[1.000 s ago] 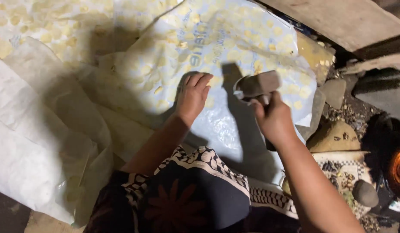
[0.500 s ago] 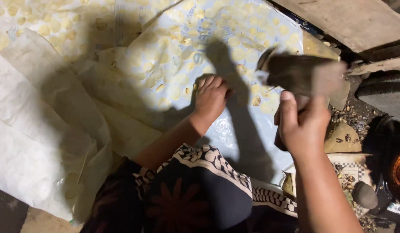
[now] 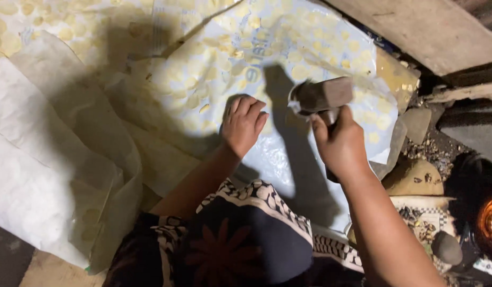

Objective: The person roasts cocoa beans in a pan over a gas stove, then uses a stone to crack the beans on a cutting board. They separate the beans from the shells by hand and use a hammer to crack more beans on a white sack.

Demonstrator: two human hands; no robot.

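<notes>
My right hand grips the handle of a heavy hammer, its blocky head raised a little above a pale plastic sheet. My left hand rests knuckles-up on that sheet, just left of the hammer head, fingers curled; what is under them is hidden. Several thin, round yellowish flakes lie spread over the sheet.
White paper-like sheets overlap at the left. A wooden plank runs along the upper right. Stones and rubble lie at the right, and a dark stove with a glowing fire sits at the right edge. Patterned dark cloth covers my lap.
The hammer rose high and to the right half a second ago and has come back down toward the sheet beside my left hand. The left hand stayed in place.
</notes>
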